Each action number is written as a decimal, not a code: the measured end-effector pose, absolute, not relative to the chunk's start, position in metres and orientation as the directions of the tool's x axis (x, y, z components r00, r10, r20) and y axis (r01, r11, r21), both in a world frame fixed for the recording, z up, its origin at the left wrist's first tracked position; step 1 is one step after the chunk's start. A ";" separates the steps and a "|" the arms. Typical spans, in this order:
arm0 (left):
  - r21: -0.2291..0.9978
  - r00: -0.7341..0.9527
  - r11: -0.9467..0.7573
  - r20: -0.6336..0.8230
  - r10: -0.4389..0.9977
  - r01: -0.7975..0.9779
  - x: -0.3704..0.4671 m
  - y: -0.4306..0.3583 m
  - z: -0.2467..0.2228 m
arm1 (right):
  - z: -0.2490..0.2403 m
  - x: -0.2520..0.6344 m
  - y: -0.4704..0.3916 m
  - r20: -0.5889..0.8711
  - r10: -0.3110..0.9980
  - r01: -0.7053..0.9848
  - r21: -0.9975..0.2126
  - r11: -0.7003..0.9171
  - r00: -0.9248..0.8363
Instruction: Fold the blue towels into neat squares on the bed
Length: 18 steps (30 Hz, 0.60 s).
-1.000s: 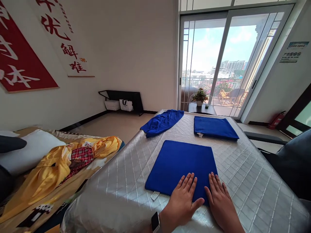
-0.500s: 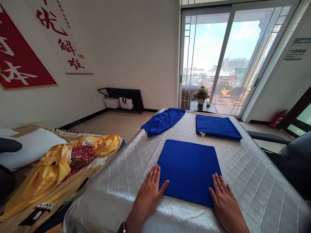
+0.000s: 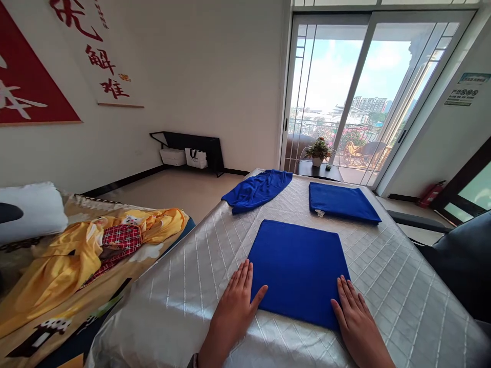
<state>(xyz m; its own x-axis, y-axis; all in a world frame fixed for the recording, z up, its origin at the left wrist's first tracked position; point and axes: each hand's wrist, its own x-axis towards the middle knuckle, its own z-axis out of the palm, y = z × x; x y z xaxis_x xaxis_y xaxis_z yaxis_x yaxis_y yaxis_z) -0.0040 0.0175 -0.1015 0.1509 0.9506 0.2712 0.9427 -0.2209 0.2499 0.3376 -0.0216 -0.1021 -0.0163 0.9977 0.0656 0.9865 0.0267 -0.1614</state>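
A blue cloth, folded into a flat, nearly square shape, lies on the quilted silver mattress in front of me. My left hand rests flat at its left edge, fingers stretched out and the thumb over its near left corner. At the opposite edge my right hand lies flat, its fingers straight and its thumb touching the cloth's near right corner. Farther back is a second folded blue cloth with a small white tag. To its left a crumpled blue cloth lies loosely near the mattress edge.
On the left, another bed holds a yellow garment with red plaid and a white pillow. A small dark table with a potted plant stands behind the mattress, before the sliding glass door. A dark seat is at right.
The view has shifted slightly, and more of the white pillow's end shows at left. Both hands stay flat at the edges of the near folded cloth, almost unmoved.
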 end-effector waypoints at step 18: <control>0.242 0.119 -0.186 0.268 0.956 0.952 0.000 0.016 -0.097 | -0.090 0.333 -0.031 0.026 0.999 0.999 -0.013 0.035 -0.035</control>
<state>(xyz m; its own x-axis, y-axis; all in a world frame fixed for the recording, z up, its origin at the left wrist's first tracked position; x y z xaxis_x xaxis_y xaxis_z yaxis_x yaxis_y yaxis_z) -0.0004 0.0162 -0.0972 0.1186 0.9560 0.2684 0.9523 -0.1860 0.2418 0.3334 -0.0310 -0.0900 -0.0347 0.9991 0.0263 0.9993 0.0351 -0.0135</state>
